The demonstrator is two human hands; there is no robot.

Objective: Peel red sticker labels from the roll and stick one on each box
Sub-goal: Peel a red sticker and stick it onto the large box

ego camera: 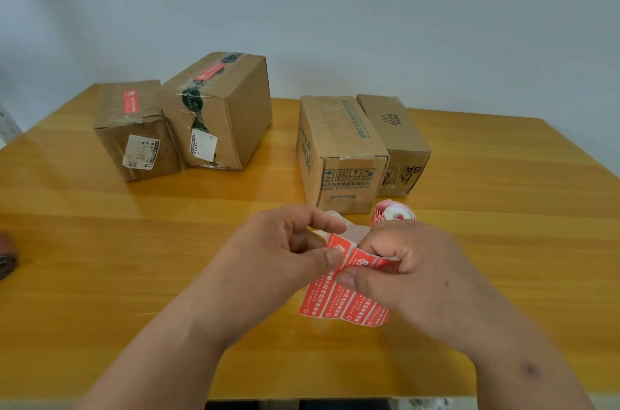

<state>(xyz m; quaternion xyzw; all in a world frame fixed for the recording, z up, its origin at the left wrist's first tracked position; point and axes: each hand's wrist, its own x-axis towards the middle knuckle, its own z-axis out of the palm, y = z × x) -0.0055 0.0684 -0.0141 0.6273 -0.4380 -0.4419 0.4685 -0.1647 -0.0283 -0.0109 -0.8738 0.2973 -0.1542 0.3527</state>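
Four cardboard boxes stand on the wooden table (100, 242). The far-left small box (134, 131) and the taller taped box (218, 111) each carry a red sticker on top. The green-printed box (339, 151) and the brown box (396, 141) on the right show none. A strip of red sticker labels (342, 302) hangs between my hands, trailing from the roll (394, 211) behind my right hand. My left hand (285, 248) pinches the upper corner of a label. My right hand (409, 272) pinches the strip beside it.
A dark brown object (6, 258) lies at the table's left edge. White backing paper (352, 230) sticks up behind the strip. A pale wall rises behind the boxes. The table's near edge runs just below my forearms.
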